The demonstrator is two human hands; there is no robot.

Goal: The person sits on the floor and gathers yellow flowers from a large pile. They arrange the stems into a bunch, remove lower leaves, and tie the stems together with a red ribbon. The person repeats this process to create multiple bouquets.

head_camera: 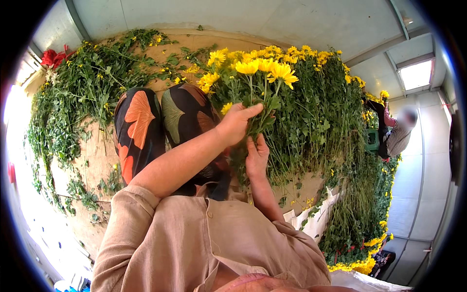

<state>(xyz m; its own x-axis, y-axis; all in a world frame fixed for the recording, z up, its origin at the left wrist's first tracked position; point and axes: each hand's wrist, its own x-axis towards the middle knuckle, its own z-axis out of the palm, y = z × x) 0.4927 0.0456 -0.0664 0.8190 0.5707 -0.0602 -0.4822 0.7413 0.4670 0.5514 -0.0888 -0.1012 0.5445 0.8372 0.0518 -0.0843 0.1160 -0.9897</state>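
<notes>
Several yellow chrysanthemums [266, 66] stand upright in a small bunch before me, their blooms close together at the top. My left hand [236, 123] is closed around the leafy stems, thumb laid across them. Just below, my right hand [257, 156] pinches the lower leaves and stems [257, 127] between thumb and fingers. The stem ends are hidden or blurred beneath my hands. Both hands are beside my knees [175, 116], which are in patterned dark trousers. Behind the bunch lies a wide heap of cut chrysanthemums [310, 109] with yellow heads along its far edge.
Leafy green cuttings [95, 80] are piled at the left, near a red flower-like object [53, 58]. Brown boards or cardboard [98, 146] cover the floor. More stems [350, 204] lie at right. A person [397, 135] sits by a green stool [372, 140]; another person [383, 261] is partly visible lower right.
</notes>
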